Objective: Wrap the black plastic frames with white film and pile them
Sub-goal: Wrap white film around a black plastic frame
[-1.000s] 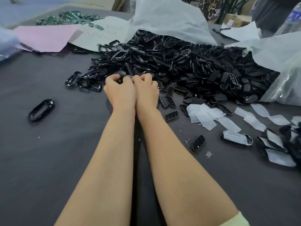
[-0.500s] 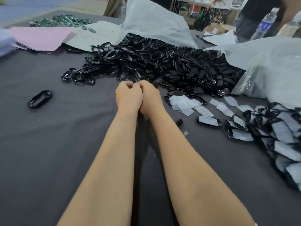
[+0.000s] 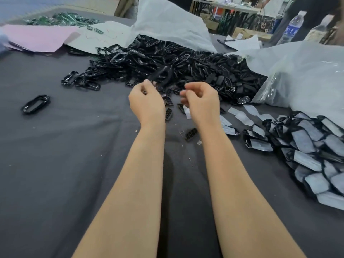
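Parted since the earlier frame, where they were pressed together, the two hands are now held apart over the grey table cloth (image 3: 74, 164). At the far left a single loose frame (image 3: 35, 104) is seen lying alone on the cloth. The heap of unwrapped black frames (image 3: 186, 67) is spread across the middle, behind the hands. The left hand (image 3: 147, 105) is curled, and a black frame (image 3: 160, 73), blurred, is pinched at its fingertips above the heap's near edge. The right hand (image 3: 202, 101) is loosely curled and blurred; whether anything is held in it cannot be told. Strips of white film (image 3: 240, 114) are laid just right of it, and the wrapped frames (image 3: 312, 146) are piled at the right edge.
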Action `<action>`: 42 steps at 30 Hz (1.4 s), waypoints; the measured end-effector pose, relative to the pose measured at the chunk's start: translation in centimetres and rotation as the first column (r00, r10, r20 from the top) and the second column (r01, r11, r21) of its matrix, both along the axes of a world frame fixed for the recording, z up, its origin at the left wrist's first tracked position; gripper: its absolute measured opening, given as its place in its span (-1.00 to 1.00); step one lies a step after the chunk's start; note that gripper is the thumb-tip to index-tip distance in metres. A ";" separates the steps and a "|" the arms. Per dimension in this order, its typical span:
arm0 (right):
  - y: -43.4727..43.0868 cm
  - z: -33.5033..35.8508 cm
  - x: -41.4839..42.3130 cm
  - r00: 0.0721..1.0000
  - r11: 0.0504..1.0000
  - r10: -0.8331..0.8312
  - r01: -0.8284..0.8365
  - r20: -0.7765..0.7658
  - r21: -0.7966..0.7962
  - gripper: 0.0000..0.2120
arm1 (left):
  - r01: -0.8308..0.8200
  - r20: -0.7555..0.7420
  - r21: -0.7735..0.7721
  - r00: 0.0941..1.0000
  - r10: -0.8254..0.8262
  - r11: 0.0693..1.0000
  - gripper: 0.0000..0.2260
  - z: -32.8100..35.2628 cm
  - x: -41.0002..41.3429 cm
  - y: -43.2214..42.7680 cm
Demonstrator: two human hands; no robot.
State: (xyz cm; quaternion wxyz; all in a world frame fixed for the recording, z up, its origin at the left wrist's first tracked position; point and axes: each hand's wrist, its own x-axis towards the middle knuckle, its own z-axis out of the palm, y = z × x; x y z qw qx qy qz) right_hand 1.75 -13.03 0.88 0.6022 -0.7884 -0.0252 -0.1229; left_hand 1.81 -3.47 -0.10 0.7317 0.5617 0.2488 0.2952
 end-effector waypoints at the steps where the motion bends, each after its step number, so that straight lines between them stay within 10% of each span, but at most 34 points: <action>1: -0.5 -0.3 0.0 0.999 0.981 -0.043 0.043 0.004 -0.188 -0.86 | -0.002 0.029 -0.133 1.000 0.006 0.991 -0.77 0.1 -0.1 -0.1; 7: 1.6 -2.3 -0.7 0.996 0.514 0.062 -0.087 -0.064 -0.854 -0.67 | 0.029 0.149 -0.254 0.989 0.009 0.967 -0.79 0.1 -0.8 -1.3; 12: 0.4 -2.3 -0.4 0.999 0.713 0.029 -0.005 0.021 -0.701 -0.78 | 0.074 0.131 -0.240 0.990 -0.044 0.968 -0.83 -1.0 -0.7 -1.5; 16: -2.7 -1.3 -0.4 0.993 0.997 -0.058 0.052 -0.102 -0.063 -0.86 | 0.165 0.073 -0.165 0.985 -0.154 0.973 -0.85 -1.6 -0.4 -2.1; 19: -3.9 -1.5 -0.7 0.967 0.899 0.079 0.036 -0.242 0.436 -0.83 | 0.256 0.020 -0.066 0.967 -0.255 0.964 -0.80 -2.1 -0.3 -2.8; 22: -4.1 -1.6 -0.6 0.953 0.806 0.144 0.044 -0.268 0.590 -0.84 | 0.321 0.011 0.012 0.947 -0.321 0.947 -0.86 -2.0 -0.5 -3.1; 29: -3.8 -1.3 -0.1 0.961 0.776 0.145 0.037 -0.234 0.630 -0.82 | 0.360 0.005 0.006 0.933 -0.361 0.933 -0.87 -1.7 -0.8 -3.1; 35: -3.4 -1.9 -0.2 0.997 0.997 -0.054 0.051 0.056 0.061 -0.82 | 0.353 -0.002 0.016 0.936 -0.353 0.936 -0.88 -1.6 -0.8 -3.1; 42: -3.1 -2.3 -0.3 0.979 0.992 -0.103 0.115 0.177 -0.055 -0.90 | 0.428 -0.043 0.215 0.902 -0.430 0.878 -0.87 -1.8 -1.1 -3.3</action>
